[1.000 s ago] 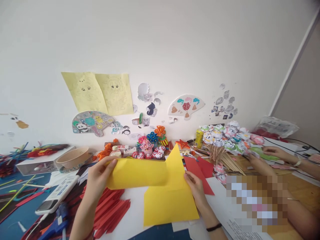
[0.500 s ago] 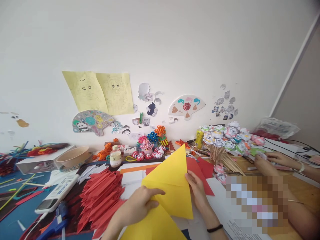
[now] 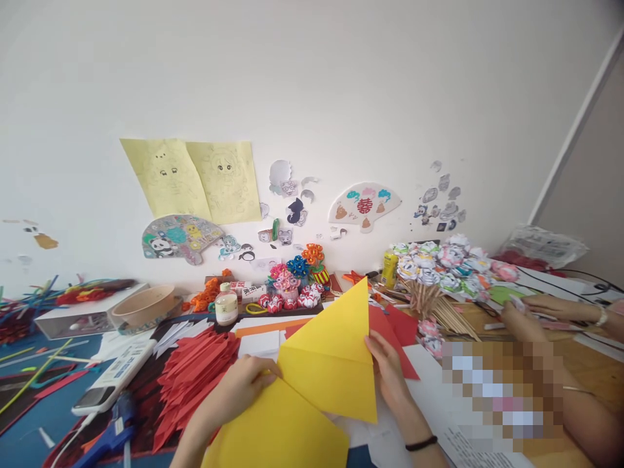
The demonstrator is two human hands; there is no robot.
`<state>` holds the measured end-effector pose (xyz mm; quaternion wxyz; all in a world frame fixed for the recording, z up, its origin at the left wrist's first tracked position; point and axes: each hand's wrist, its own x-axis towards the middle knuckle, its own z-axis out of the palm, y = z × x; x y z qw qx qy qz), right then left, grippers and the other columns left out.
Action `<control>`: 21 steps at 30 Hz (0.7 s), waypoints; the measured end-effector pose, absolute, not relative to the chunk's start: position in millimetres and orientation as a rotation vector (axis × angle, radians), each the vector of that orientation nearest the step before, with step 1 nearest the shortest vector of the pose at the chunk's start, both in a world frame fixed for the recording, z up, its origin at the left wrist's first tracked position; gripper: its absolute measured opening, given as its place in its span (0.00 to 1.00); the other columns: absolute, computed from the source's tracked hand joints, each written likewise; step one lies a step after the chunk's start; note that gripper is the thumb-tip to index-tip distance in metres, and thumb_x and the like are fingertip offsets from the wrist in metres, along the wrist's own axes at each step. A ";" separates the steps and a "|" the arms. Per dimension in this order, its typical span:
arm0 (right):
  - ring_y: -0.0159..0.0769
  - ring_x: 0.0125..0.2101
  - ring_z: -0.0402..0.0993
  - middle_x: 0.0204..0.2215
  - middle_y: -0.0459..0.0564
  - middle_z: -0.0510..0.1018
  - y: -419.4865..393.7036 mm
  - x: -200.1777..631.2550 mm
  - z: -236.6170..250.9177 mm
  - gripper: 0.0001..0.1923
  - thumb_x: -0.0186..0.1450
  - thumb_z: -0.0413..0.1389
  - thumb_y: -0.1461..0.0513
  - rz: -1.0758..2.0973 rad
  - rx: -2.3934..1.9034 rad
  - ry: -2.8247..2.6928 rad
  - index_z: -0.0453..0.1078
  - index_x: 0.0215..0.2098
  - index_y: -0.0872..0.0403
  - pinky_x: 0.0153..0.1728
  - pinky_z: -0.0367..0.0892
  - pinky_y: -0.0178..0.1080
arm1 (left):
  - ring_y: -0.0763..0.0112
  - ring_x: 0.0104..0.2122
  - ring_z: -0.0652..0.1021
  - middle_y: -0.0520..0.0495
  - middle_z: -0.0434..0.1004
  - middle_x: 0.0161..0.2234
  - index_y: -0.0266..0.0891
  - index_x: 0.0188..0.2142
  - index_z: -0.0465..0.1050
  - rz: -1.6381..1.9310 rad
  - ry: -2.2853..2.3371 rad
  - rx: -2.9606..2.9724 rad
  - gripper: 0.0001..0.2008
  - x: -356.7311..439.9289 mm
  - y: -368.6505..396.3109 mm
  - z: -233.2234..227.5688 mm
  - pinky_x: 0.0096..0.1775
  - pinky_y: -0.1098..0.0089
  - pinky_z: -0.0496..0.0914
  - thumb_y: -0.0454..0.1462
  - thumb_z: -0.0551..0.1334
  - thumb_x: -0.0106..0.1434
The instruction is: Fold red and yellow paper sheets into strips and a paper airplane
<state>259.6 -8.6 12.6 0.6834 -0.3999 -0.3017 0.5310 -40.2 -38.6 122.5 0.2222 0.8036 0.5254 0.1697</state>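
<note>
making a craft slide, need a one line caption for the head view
Left hand and right hand press a folded yellow paper sheet beside a pile of red paper strips.

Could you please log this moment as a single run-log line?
left hand: pressing yellow paper | right hand: holding its right edge | paper: folded, point up | beside: red paper strips

single head view, looking forward and down, close over cluttered table [image 3: 580, 377], facing wall [image 3: 312, 84].
</note>
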 end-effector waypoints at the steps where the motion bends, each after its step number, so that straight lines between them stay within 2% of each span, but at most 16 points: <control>1: 0.47 0.37 0.78 0.40 0.50 0.82 -8.7 259.5 12.9 0.20 0.50 0.67 0.52 1.188 -0.893 -0.675 0.74 0.40 0.50 0.34 0.71 0.41 | 0.68 0.35 0.78 0.52 0.82 0.35 0.46 0.35 0.80 0.462 1.366 2.203 0.12 -43.6 -38.7 123.8 0.38 0.74 0.68 0.38 0.56 0.61; 5: 0.48 0.36 0.78 0.39 0.52 0.82 -9.2 258.6 14.0 0.21 0.50 0.67 0.53 1.179 -0.898 -0.664 0.75 0.40 0.52 0.32 0.71 0.41 | 0.68 0.37 0.77 0.50 0.81 0.37 0.43 0.37 0.78 0.520 1.226 2.124 0.13 -53.9 -40.3 128.4 0.39 0.73 0.67 0.39 0.54 0.63; 9: 0.50 0.38 0.78 0.41 0.52 0.81 -10.2 259.4 13.2 0.25 0.48 0.67 0.53 1.147 -0.915 -0.635 0.74 0.42 0.52 0.35 0.72 0.43 | 0.68 0.32 0.76 0.50 0.80 0.32 0.41 0.33 0.77 0.523 1.338 2.167 0.14 -61.3 -37.4 128.3 0.35 0.73 0.66 0.39 0.53 0.64; 12: 0.50 0.40 0.78 0.42 0.52 0.81 -10.5 262.3 13.3 0.31 0.48 0.67 0.52 1.077 -0.938 -0.601 0.71 0.50 0.50 0.36 0.72 0.43 | 0.67 0.33 0.77 0.50 0.80 0.31 0.43 0.32 0.77 0.470 1.540 2.237 0.13 -65.8 -29.8 118.3 0.35 0.72 0.64 0.37 0.53 0.63; 15: 0.49 0.40 0.78 0.42 0.52 0.81 -9.8 266.2 16.7 0.39 0.50 0.66 0.53 0.974 -0.912 -0.521 0.63 0.59 0.48 0.35 0.72 0.43 | 0.63 0.35 0.77 0.48 0.80 0.32 0.44 0.32 0.77 0.343 1.814 2.296 0.14 -64.2 -20.0 99.7 0.34 0.69 0.64 0.35 0.51 0.63; 18: 0.48 0.38 0.78 0.43 0.51 0.81 -10.1 269.5 23.7 0.41 0.52 0.65 0.52 0.902 -0.885 -0.453 0.59 0.62 0.47 0.34 0.73 0.42 | 0.58 0.40 0.78 0.42 0.80 0.39 0.42 0.42 0.75 0.287 2.007 2.386 0.16 -51.8 -11.8 80.5 0.38 0.65 0.66 0.32 0.50 0.63; 19: 0.47 0.38 0.78 0.43 0.51 0.81 -11.0 270.3 26.7 0.40 0.52 0.65 0.52 0.894 -0.891 -0.444 0.60 0.61 0.46 0.34 0.73 0.42 | 0.56 0.44 0.76 0.39 0.78 0.45 0.40 0.48 0.72 0.345 2.043 2.450 0.18 -45.5 -10.2 76.1 0.42 0.62 0.66 0.31 0.50 0.62; 21: 0.47 0.38 0.78 0.44 0.51 0.80 -14.5 271.4 33.2 0.40 0.52 0.65 0.52 0.918 -0.897 -0.446 0.61 0.61 0.46 0.35 0.72 0.42 | 0.53 0.56 0.68 0.36 0.65 0.58 0.39 0.61 0.59 0.571 2.029 2.578 0.28 -31.1 -9.0 72.0 0.50 0.58 0.63 0.30 0.53 0.60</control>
